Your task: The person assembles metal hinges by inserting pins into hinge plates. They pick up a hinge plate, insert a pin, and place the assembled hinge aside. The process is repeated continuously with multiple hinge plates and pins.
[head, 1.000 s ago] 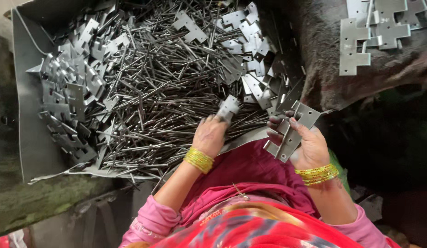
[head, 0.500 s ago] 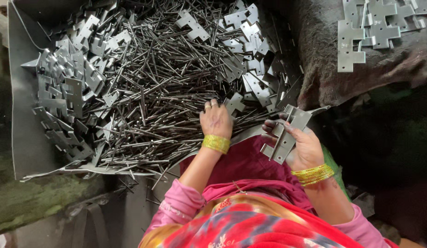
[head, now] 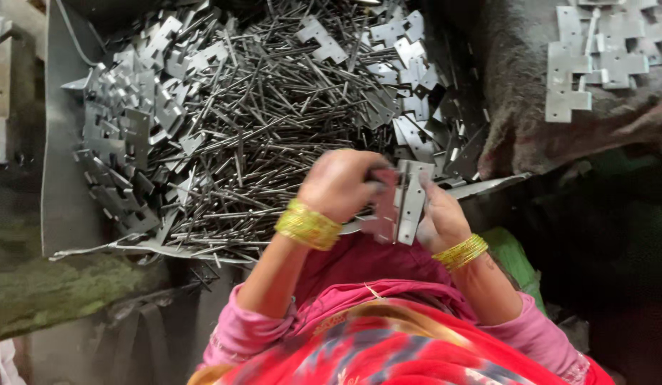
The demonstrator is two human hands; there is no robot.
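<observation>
My left hand [head: 339, 182] and my right hand [head: 436, 216] meet in front of me over a grey metal hinge [head: 406, 201]. The right hand grips the hinge upright. The left hand's fingers close on the hinge's left leaf; whether they also hold a pin is hidden. Both wrists wear gold bangles. Just beyond the hands lies a big heap of thin steel pins [head: 274, 121], with loose hinge leaves [head: 131, 135] piled along its left and right sides.
The pins and leaves lie in a sheet-metal tray [head: 60, 207] with a raised left wall. Assembled hinges [head: 595, 64] rest on a dark cloth [head: 516, 107] at the upper right. My pink sleeves and red garment fill the bottom.
My left hand came back from the pin heap to the hinge. My right hand turned the hinge more upright and drew it toward the middle.
</observation>
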